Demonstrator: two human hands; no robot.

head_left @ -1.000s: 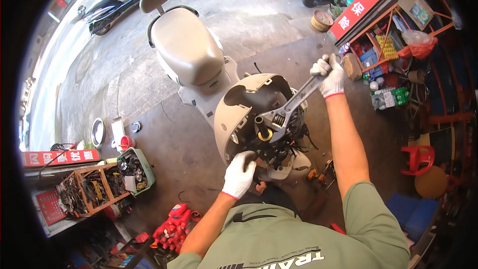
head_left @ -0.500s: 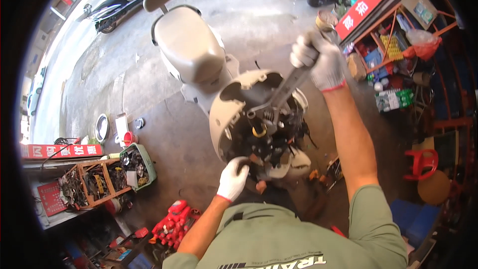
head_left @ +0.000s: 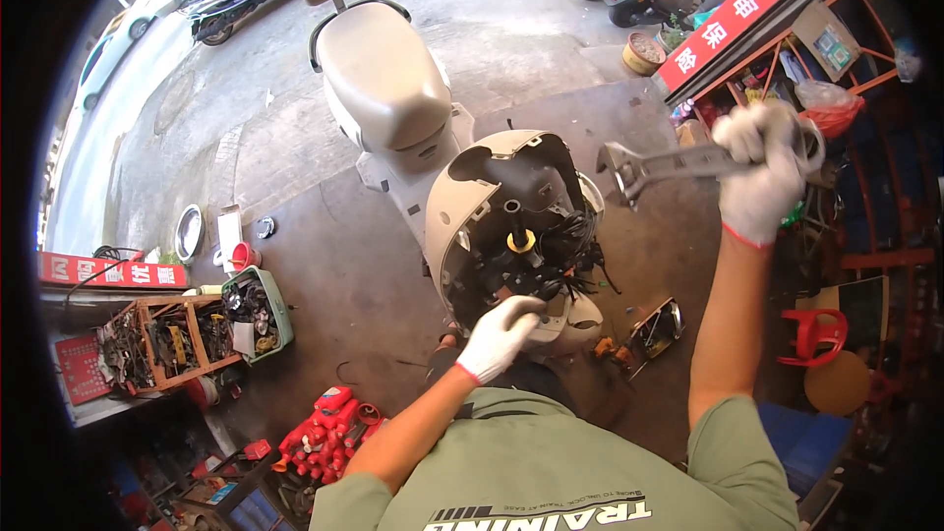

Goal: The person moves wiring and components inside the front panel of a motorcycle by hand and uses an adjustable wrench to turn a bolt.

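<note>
A beige scooter stands in front of me with its front shell (head_left: 454,202) opened up. Inside the shell rises a dark steering stem (head_left: 512,216) with a yellow ring round its base, among black wires (head_left: 565,265). My right hand (head_left: 762,172), in a white knit glove, is closed round the handle of a large adjustable wrench (head_left: 678,165). The wrench is held up to the right of the shell, its jaws pointing left and apart from the stem. My gloved left hand (head_left: 503,334) is at the shell's near side, fingers bent together at dark parts; what they grip is hidden.
The scooter's seat (head_left: 383,69) extends away from me. A crate of parts (head_left: 261,315) and a wooden tray (head_left: 182,344) are at left, near a red toy-like figure (head_left: 329,433). Loaded shelves (head_left: 787,69) line the right side, with a red stool (head_left: 816,336) below.
The wrench has come off the steering stem and swung up to the right with my right hand. My left hand has shifted right along the shell's near side.
</note>
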